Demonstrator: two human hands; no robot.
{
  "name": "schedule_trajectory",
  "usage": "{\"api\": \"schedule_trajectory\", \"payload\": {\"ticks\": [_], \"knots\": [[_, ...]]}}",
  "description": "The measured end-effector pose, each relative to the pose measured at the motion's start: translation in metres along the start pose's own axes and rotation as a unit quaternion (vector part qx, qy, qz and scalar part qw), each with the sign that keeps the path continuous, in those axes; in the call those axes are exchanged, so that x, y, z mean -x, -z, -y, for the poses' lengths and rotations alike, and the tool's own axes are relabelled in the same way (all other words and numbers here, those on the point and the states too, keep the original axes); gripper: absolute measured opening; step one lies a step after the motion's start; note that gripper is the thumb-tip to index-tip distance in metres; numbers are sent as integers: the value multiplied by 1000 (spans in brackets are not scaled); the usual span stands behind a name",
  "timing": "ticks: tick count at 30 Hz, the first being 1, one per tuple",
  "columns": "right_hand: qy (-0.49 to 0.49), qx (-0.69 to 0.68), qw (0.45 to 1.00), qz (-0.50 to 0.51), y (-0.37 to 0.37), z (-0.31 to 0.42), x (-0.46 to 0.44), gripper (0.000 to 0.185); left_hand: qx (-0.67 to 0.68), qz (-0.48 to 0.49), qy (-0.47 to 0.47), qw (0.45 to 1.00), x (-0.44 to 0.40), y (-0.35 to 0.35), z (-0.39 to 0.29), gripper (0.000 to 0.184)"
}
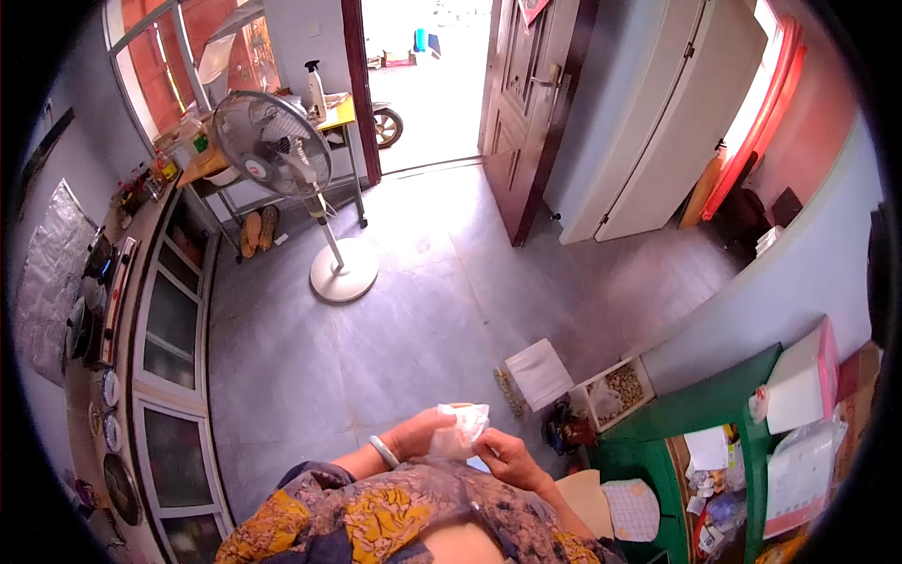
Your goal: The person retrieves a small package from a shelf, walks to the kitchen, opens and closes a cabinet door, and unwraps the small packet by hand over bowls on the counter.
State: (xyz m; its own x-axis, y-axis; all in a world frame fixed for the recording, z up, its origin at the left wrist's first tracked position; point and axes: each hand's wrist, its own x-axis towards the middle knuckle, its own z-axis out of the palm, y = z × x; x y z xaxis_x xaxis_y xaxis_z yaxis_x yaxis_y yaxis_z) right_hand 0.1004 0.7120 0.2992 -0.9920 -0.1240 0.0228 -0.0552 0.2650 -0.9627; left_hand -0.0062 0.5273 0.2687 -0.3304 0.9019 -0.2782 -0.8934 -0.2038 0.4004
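A crumpled white packet or piece of thin wrapping (460,430) is held between both hands in front of my body. My left hand (419,432), with a pale bracelet at its wrist, is closed on its left side. The fingers of my right hand (505,458) pinch its lower right edge. Reddish print shows faintly on the white surface. What is inside it, if anything, cannot be made out. Just below the hands lies the patterned fabric of my clothing (395,508).
A standing fan (344,270) is on the tiled floor ahead, near an open brown door (536,113). A counter with a stove (117,301) runs along the left. At right are a white box (538,374), a tray (615,393) and a green cabinet (648,451).
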Motion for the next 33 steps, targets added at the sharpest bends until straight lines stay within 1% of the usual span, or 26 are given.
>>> {"api": "schedule_trajectory", "payload": {"ticks": [1,2,3,4,8,9,10,12,13,14,15,17,18,20,22,23,24,25,26,27,28,29,30,31,32,33], "knots": [[22,-13,1000,4,11,-5,-15,6,1,12,0,1000,-10,0,-14,56],[4,-13,1000,12,26,-2,-31,4,0,23,-1,1000,-20,-4,-30,55],[9,-13,1000,22,41,-6,-47,4,-5,35,-4,999,-31,-7,-48,55],[19,-13,999,29,58,-9,-67,4,4,29,15,999,-44,6,-61,59],[75,30,994,78,122,-16,-140,5,-39,-59,0,997,-94,-15,-116,51],[89,45,990,96,137,-22,-156,5,-59,-75,-23,995,-110,-13,-127,50],[63,80,987,126,153,-31,-171,10,-75,-91,-47,992,-128,-6,-137,49],[3,84,992,90,181,-40,-200,14,-99,-140,-102,980,-155,9,-159,44],[-27,82,994,72,192,-47,-212,17,-82,-174,-136,972,-164,17,-173,41],[-88,43,994,56,204,-67,-223,23,-92,-192,-179,961,-170,18,-190,41],[-100,67,992,38,219,-79,-235,22,-105,-207,-219,948,-174,22,-209,41],[-133,115,984,-10,251,-105,-254,22,-154,-236,-246,927,-176,45,-248,38],[-150,124,980,-32,266,-130,-258,23,-158,-266,-265,913,-177,57,-266,36],[-199,140,965,-100,292,-204,-254,26,-160,-308,-286,893,-184,84,-302,33],[-321,180,919,-142,309,-307,-214,32,-144,-336,-297,882,-197,130,-337,34],[-442,137,868,-183,315,-324,-191,33,-133,-349,-301,877,-206,153,-360,34],[-485,219,826,-187,317,-361,-156,32,-137,-346,-300,879,-231,157,-385,34],[-543,316,760,-168,304,-433,-98,24,-133,-349,-303,877,-252,159,-402,33],[-546,361,743,-143,299,-386,-74,24,-136,-373,-277,875,-270,183,-422,30],[-502,432,747,-59,286,-404,-31,22,-159,-352,-245,890,-297,172,-440,30],[-621,223,702,-270,264,-421,-9,15,-181,-328,-217,902,-333,147,-455,30],[-674,-7,582,-455,253,-419,-9,17,-202,-304,-188,912,-372,127,-470,30],[-715,39,606,-346,251,-421,-10,18,-300,-249,-147,909,-407,120,-484,30],[-744,80,623,-230,252,-399,-23,19,-276,-224,-87,931,-449,113,-494,29],[-666,153,707,-183,246,-380,-29,22,-267,-143,-54,951,-493,93,-499,32],[-573,227,776,-135,246,-369,-44,24,-250,-111,-21,962,-538,79,-499,37]]}}
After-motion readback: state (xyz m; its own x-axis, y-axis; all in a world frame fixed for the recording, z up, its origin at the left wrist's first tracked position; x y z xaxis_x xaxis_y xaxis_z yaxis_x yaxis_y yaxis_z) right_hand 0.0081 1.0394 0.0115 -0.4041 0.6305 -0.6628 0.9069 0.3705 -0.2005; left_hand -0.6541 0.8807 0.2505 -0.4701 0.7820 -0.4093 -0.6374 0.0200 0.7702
